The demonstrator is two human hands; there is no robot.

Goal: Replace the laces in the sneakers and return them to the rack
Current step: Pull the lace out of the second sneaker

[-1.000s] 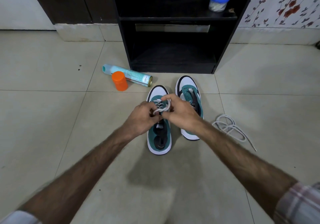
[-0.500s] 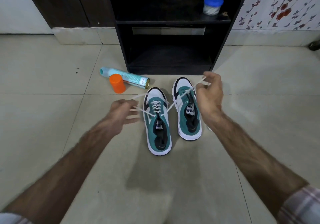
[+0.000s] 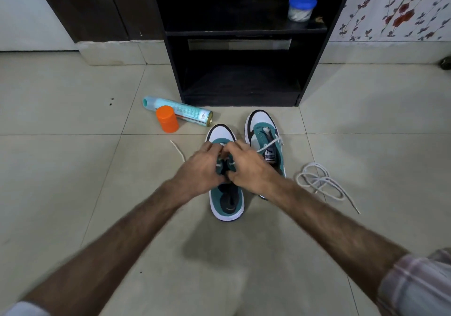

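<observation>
The teal-and-white left sneaker (image 3: pixel 225 191) is stood lengthwise on glossy floor tiles (image 3: pixel 73 169), rounded toe aimed at the black rack (image 3: pixel 244 81), its woven white lace (image 3: pixel 178 151) pinched by curled left hand (image 3: pixel 199 169) and right hand (image 3: pixel 251 167) over the eyelets.

**Hidden and cut off**

Lacing on left sneaker (image 3: pixel 225 193) covered by left hand (image 3: pixel 199 169) and right hand (image 3: pixel 249 167); grip on lace unclear. Heel of right sneaker (image 3: pixel 263 130) behind forearm. Jar (image 3: pixel 301 8) contents unreadable. Dark thing (image 3: pixel 446 63) cropped at right edge.
</observation>
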